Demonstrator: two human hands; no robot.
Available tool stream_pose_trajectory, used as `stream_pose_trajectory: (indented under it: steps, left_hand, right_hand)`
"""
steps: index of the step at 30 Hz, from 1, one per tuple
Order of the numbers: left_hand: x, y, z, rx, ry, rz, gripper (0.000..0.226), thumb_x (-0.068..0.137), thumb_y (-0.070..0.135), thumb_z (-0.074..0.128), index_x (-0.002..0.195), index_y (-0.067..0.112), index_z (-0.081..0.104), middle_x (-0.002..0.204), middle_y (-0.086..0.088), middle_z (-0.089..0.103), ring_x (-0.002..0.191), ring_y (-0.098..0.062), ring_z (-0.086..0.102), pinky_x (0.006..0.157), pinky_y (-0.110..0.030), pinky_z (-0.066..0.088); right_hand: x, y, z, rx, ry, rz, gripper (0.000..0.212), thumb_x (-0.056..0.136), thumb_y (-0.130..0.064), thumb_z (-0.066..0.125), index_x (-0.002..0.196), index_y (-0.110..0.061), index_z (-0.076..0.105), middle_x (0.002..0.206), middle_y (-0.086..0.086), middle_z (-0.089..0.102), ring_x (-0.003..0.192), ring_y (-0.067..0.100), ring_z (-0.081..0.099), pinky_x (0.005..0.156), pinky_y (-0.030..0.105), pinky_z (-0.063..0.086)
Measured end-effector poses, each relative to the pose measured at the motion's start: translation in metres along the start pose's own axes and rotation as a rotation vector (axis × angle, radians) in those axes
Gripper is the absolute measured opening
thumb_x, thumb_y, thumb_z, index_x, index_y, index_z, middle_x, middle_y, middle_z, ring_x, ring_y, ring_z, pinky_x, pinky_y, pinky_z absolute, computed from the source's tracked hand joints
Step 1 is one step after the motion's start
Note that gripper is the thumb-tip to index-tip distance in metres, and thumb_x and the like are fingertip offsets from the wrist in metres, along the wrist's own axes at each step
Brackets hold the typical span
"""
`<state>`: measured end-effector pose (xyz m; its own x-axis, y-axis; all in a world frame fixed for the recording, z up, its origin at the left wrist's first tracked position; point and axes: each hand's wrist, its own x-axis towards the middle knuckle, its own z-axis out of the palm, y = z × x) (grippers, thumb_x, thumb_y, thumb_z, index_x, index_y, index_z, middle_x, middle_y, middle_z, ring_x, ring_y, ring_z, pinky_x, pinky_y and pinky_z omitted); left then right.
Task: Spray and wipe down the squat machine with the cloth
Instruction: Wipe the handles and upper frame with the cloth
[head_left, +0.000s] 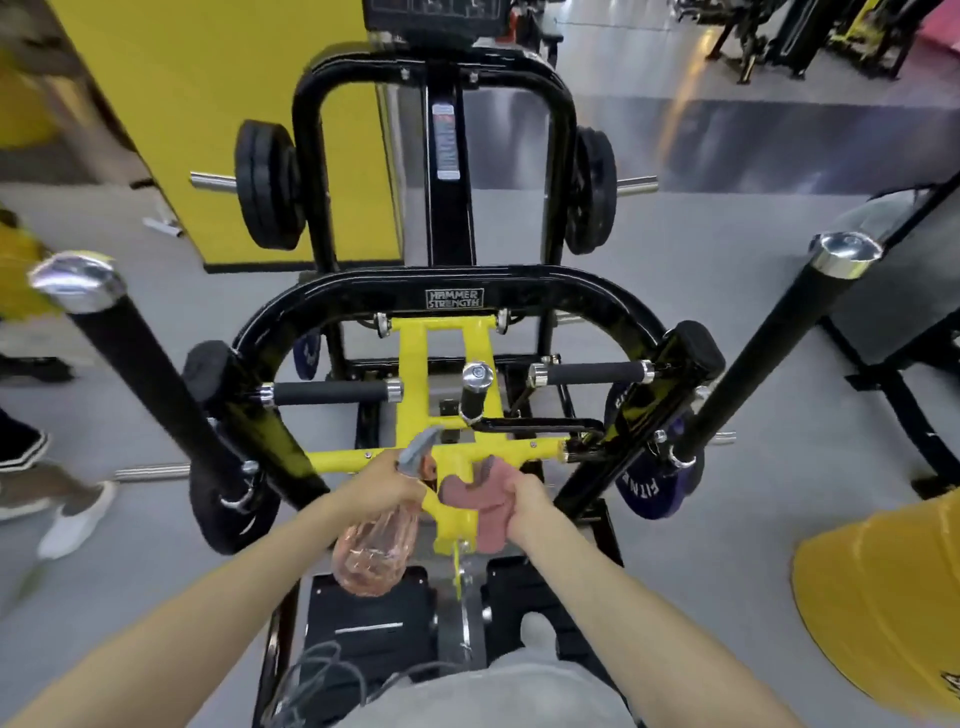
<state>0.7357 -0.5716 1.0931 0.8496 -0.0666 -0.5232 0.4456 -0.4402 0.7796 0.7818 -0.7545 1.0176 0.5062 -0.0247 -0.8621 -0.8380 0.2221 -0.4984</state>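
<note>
Left hand (382, 480) grips spray bottle (376, 551); right hand (524, 501) presses cloth (480, 496) on yellow frame (452, 457)

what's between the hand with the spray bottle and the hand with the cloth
In the head view, a yellow bar of the squat machine runs between the left hand, holding the spray bottle, and the right hand, which presses the cloth against it.

Bright, even indoor light from overhead; shadows under my arms soft and faint. Glare streaks on the glossy floor (691, 130) far ahead and on the chrome caps (78, 280) of the uprights. Wide-angle bend bows the edges. Left margin smeared with motion blur; centre moderately sharp.
</note>
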Motion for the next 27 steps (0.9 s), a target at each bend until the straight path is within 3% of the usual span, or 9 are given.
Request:
stream_pose_trajectory:
  steps: [2, 4, 6, 10, 15, 18, 20, 23, 27]
  left_hand:
    - [-0.016, -0.017, -0.022, -0.071, 0.150, -0.022, 0.024, 0.064, 0.007, 0.060, 0.085, 0.015, 0.051, 0.063, 0.010, 0.051, 0.058, -0.010, 0.044, 0.053, -0.021, 0.035]
    - [-0.028, -0.034, -0.043, -0.118, 0.293, -0.059, 0.020, 0.064, 0.011, 0.063, 0.083, 0.013, 0.059, 0.075, 0.001, 0.056, 0.065, -0.016, 0.047, 0.060, -0.027, 0.038]
    - [-0.043, -0.037, -0.056, -0.151, 0.363, -0.074, 0.024, 0.065, 0.007, 0.065, 0.089, 0.009, 0.062, 0.077, -0.001, 0.057, 0.066, -0.017, 0.049, 0.060, -0.027, 0.040]
    - [-0.077, -0.034, -0.082, -0.224, 0.509, -0.025, 0.019, 0.066, 0.007, 0.067, 0.077, 0.022, 0.062, 0.059, 0.003, 0.056, 0.058, -0.014, 0.054, 0.057, -0.027, 0.044]
    - [-0.124, -0.011, -0.104, -0.191, 0.653, 0.084, 0.033, 0.076, -0.007, 0.059, 0.071, 0.026, 0.054, 0.041, 0.010, 0.046, 0.041, -0.004, 0.045, 0.045, -0.019, 0.035]
    - [-0.153, -0.001, -0.115, -0.157, 0.689, 0.167, 0.038, 0.072, -0.005, 0.065, 0.097, 0.024, 0.061, 0.053, 0.007, 0.048, 0.047, -0.006, 0.045, 0.052, -0.026, 0.040]
    - [-0.170, 0.009, -0.117, -0.166, 0.714, 0.235, 0.047, 0.068, -0.004, 0.069, 0.097, 0.031, 0.061, 0.067, -0.009, 0.055, 0.057, -0.014, 0.048, 0.060, -0.032, 0.043]
    - [-0.191, 0.025, -0.115, -0.209, 0.727, 0.344, 0.061, 0.058, 0.002, 0.071, 0.084, 0.056, 0.059, 0.098, -0.010, 0.064, 0.071, -0.024, 0.056, 0.068, -0.038, 0.050]
    - [-0.200, 0.027, -0.117, -0.267, 0.746, 0.358, 0.049, 0.055, 0.004, 0.068, 0.085, 0.043, 0.059, 0.099, -0.014, 0.062, 0.076, -0.034, 0.057, 0.072, -0.044, 0.053]
  right_hand:
    - [-0.023, 0.005, 0.025, -0.007, -0.087, -0.012, 0.016, 0.091, -0.004, 0.042, 0.081, -0.003, 0.054, 0.073, 0.012, 0.054, 0.059, 0.023, 0.053, 0.039, 0.023, 0.041]
    - [-0.042, 0.007, 0.048, 0.006, -0.176, 0.000, 0.027, 0.091, 0.000, 0.031, 0.076, -0.001, 0.053, 0.073, 0.014, 0.054, 0.050, 0.022, 0.061, 0.030, 0.016, 0.037]
    - [-0.052, 0.006, 0.069, 0.004, -0.251, -0.035, 0.023, 0.082, -0.003, 0.033, 0.075, -0.002, 0.055, 0.079, 0.018, 0.059, 0.070, 0.029, 0.069, 0.038, 0.022, 0.044]
    - [-0.070, 0.001, 0.108, 0.004, -0.344, -0.112, 0.023, 0.092, -0.008, 0.042, 0.082, -0.004, 0.062, 0.088, 0.014, 0.065, 0.085, 0.030, 0.060, 0.089, 0.042, 0.048]
    - [-0.092, -0.004, 0.148, -0.186, -0.427, -0.148, 0.016, 0.095, -0.022, 0.053, 0.090, -0.010, 0.062, 0.088, 0.010, 0.065, 0.076, 0.024, 0.061, 0.065, 0.031, 0.048]
    - [-0.100, -0.006, 0.165, -0.260, -0.452, -0.197, 0.024, 0.091, -0.028, 0.062, 0.103, -0.008, 0.066, 0.100, 0.012, 0.069, 0.083, 0.026, 0.065, 0.076, 0.036, 0.054]
    - [-0.099, -0.005, 0.175, -0.314, -0.440, -0.253, 0.037, 0.085, -0.037, 0.068, 0.105, -0.006, 0.069, 0.097, 0.011, 0.071, 0.085, 0.028, 0.066, 0.081, 0.038, 0.053]
    - [-0.105, -0.003, 0.183, -0.393, -0.442, -0.292, 0.040, 0.086, -0.043, 0.067, 0.098, -0.005, 0.069, 0.070, 0.005, 0.065, 0.060, 0.022, 0.061, 0.060, 0.029, 0.048]
    - [-0.101, 0.000, 0.188, -0.365, -0.516, -0.251, 0.022, 0.094, -0.027, 0.061, 0.095, -0.006, 0.066, 0.066, 0.002, 0.068, 0.044, 0.008, 0.063, 0.039, 0.012, 0.043]
